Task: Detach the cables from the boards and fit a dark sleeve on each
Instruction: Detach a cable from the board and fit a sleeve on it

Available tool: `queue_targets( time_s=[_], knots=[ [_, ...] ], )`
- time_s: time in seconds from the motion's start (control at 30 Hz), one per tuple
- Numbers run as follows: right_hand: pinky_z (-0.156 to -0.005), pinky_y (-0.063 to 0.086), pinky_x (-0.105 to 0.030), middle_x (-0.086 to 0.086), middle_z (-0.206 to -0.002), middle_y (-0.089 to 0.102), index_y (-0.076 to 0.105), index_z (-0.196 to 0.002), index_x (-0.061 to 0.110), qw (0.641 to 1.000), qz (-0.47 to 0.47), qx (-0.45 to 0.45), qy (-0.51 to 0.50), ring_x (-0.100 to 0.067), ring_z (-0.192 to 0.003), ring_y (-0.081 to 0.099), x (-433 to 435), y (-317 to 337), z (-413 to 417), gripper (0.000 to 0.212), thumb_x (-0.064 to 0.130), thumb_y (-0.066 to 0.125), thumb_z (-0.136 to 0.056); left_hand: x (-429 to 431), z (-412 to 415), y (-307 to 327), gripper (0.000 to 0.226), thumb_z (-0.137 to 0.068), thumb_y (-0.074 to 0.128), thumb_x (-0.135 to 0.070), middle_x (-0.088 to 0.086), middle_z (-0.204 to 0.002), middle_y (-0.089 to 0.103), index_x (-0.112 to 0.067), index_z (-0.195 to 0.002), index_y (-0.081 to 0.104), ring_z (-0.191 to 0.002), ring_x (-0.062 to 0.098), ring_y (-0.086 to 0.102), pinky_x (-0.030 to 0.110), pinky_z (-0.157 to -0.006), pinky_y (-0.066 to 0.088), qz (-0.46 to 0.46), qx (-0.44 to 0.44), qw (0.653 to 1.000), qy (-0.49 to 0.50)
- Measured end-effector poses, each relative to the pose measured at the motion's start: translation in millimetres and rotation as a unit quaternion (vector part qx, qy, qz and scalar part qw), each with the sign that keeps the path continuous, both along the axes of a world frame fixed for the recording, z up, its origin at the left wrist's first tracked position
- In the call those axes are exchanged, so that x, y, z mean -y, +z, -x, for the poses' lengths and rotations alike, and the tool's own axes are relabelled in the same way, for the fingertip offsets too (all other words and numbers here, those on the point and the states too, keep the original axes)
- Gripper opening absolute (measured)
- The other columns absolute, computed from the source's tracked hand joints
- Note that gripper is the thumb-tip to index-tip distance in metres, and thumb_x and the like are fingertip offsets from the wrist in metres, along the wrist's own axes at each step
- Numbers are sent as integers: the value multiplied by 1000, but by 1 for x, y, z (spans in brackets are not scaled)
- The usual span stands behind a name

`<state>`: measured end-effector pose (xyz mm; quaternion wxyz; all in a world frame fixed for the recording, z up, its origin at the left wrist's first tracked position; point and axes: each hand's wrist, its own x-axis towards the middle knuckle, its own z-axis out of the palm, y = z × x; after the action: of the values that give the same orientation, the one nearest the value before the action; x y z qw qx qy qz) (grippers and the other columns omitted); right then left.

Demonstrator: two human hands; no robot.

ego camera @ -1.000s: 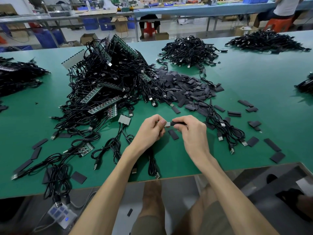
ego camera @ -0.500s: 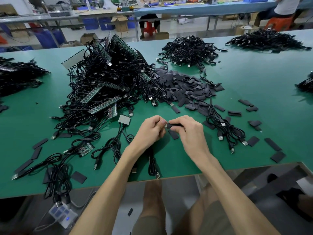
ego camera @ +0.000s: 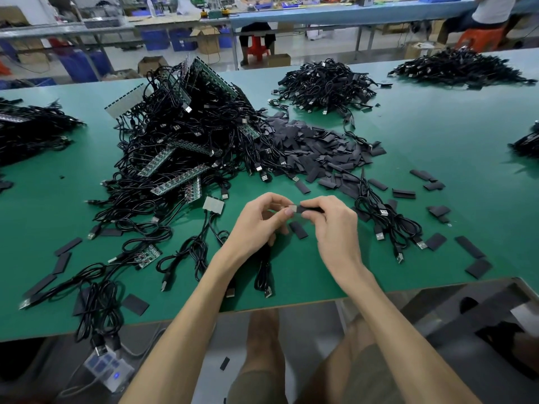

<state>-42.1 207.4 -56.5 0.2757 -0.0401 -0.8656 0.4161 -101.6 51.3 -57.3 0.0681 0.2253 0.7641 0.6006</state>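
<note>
Now L hand (ego camera: 256,223) grip pinches cable tip (ego camera: 292,208); R hand (ego camera: 332,225) grip clamps sleeve (ego camera: 313,210), ends touching.

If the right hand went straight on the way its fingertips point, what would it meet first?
The right hand, pinching the dark sleeve, points at the pale cable end pinched by the left hand. That end comes first, seemingly at the sleeve's mouth; the left fingertips probably next.

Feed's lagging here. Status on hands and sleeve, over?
Left hand pinches cable end. Right hand holds sleeve against it. Loose sleeve lies on table below.
</note>
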Motion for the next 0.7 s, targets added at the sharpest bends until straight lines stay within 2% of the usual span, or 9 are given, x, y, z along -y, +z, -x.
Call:
queue_targets(
  time_s=[0.1,0.17,0.27,0.3,0.4,0.53,0.7],
  knots=[
    [-90,55,-42,-6,-99,72,77,-102,6,999,43,8,-21,-23,-96,67,-2,0,1,17,-2,70,-90,1,1,-2,14,-98,64,-3,16,-95,65,-8,-111,66,-68,20,69,31,-42,49,-10,-8,1000,7],
    [-90,55,-43,-6,-99,72,77,-102,6,999,49,15,-19,-24,-94,68,-1,0,2,17,-2,71,-89,3,2,-3,15,-98,63,-1,13,-90,65,-9,-110,67,-66,22,69,32,-45,51,-18,-14,1000,20],
    [-90,55,-43,-6,-99,72,77,-102,7,998,47,23,-14,-24,-92,68,-1,-1,2,17,-2,71,-90,3,3,-5,13,-98,64,-3,10,-78,68,-12,-104,71,-60,36,64,39,-51,52,-5,-21,999,35],
    [-89,55,-43,-5,-99,72,77,-103,7,998,49,27,-11,-24,-92,68,-2,-1,1,17,-2,71,-90,4,4,-5,12,-98,65,-4,7,-73,68,-13,-102,72,-57,35,61,38,-53,51,0,-22,999,40],
    [-91,55,-44,-5,-101,72,78,-104,8,998,47,39,4,-24,-95,68,-1,-1,1,19,-2,70,-90,4,6,-8,10,-96,67,-7,0,-63,66,-14,-97,73,-48,16,52,26,-52,45,7,-27,998,57],
    [-93,53,-45,-5,-102,72,77,-104,8,998,41,43,17,-25,-99,67,-1,-1,2,20,-3,70,-89,4,7,-10,3,-95,70,-11,0,-59,64,-12,-93,72,-45,14,47,24,-48,39,5,-12,998,65],
    [-94,53,-42,-5,-103,70,77,-106,6,999,19,39,29,-24,-101,65,0,-1,1,20,-4,70,-89,4,10,-14,3,-94,71,-13,-6,-58,63,-13,-91,73,-48,7,51,14,-48,37,11,-5,997,71]
  ],
)
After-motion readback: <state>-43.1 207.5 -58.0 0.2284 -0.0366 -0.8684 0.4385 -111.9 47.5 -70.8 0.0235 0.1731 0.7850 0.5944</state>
